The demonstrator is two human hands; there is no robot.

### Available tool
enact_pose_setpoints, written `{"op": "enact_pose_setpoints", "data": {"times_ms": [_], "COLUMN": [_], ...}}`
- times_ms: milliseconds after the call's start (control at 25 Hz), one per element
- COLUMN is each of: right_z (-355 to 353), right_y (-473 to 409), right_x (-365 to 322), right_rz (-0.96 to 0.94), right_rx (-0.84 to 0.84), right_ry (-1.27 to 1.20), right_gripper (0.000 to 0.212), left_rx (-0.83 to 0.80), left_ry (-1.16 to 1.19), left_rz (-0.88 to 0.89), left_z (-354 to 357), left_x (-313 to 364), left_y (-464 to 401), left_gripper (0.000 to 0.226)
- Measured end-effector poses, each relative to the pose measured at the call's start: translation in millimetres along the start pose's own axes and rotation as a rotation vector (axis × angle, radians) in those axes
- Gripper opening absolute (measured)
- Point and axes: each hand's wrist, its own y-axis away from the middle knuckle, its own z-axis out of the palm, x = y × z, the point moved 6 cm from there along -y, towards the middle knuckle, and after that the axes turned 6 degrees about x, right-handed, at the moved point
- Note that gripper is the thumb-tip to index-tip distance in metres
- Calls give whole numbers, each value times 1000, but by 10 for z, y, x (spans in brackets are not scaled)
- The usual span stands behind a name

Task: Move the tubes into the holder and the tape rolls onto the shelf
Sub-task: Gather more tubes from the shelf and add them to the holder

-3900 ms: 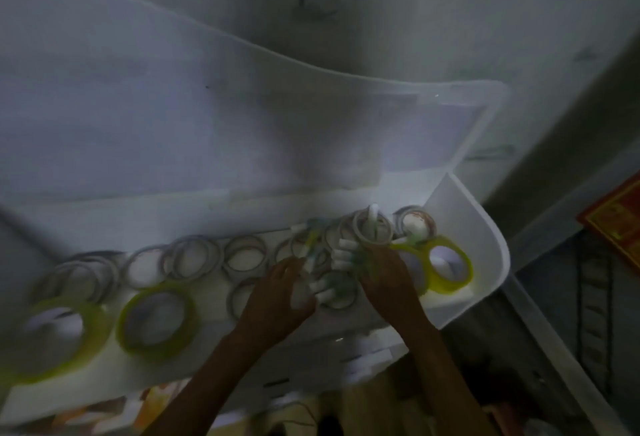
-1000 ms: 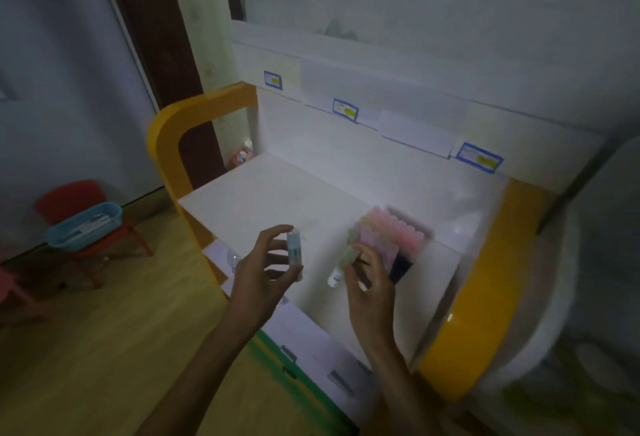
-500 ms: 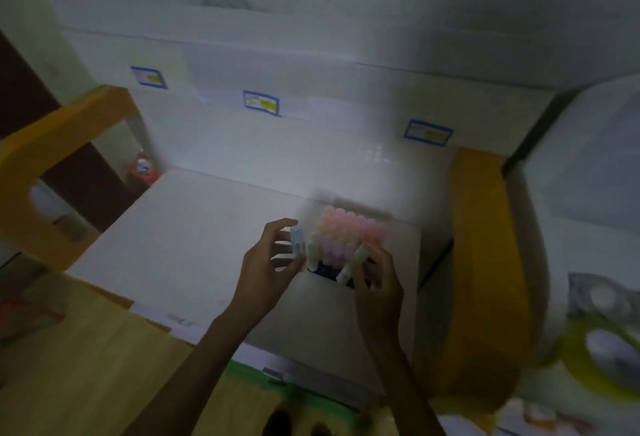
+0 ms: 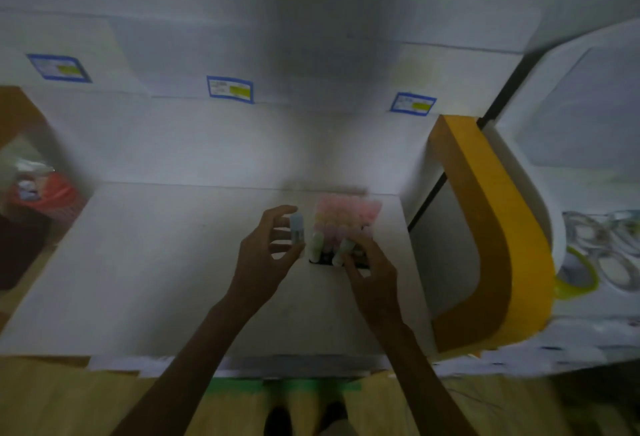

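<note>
A dark tube holder [image 4: 360, 264] stands on the white shelf [image 4: 156, 262], packed with several pink and yellowish tubes [image 4: 343, 215]. My left hand [image 4: 266, 255] grips a pale blue-white tube [image 4: 297, 230] upright, just left of the holder. My right hand [image 4: 370, 272] pinches a greenish-white tube [image 4: 343, 250] at the holder's front row; another pale tube [image 4: 316, 245] stands beside it. Several tape rolls [image 4: 602, 252] lie in a white tray at the far right.
A yellow curved side panel [image 4: 498, 245] bounds the shelf on the right, an orange one [image 4: 14, 109] on the left. Blue-edged labels [image 4: 230, 89] line the white back wall. Red items [image 4: 45, 189] sit beyond the left edge. Wooden floor lies below.
From the tape tray I have turned to the shelf with a tube in each hand. Over the last second my right hand's tube has come down to the holder's front row.
</note>
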Motion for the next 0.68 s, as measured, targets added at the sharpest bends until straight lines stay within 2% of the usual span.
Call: {"op": "enact_pose_setpoints", "data": {"times_ms": [240,440,560,680], "right_z": [260,318,311,297], "right_y": [14,36,-13,2], "right_x": [46,-9,-39,-15], "right_rz": [36,-97,-7,8], "right_rx": [-23,-19,-109,-109], "right_ry": [73,192,188,200], "right_gripper": [30,33,31,29], "left_rx": [-14,-20,-20,-35], "left_ry": [30,38,45,36], "left_rz": [-9,7,1,13], "left_z": [-172,-200,-209,-186], "left_x": [-90,-50,-47,-27], "left_y": [17,1,-29,-46], "left_gripper": [55,55,55,56]}}
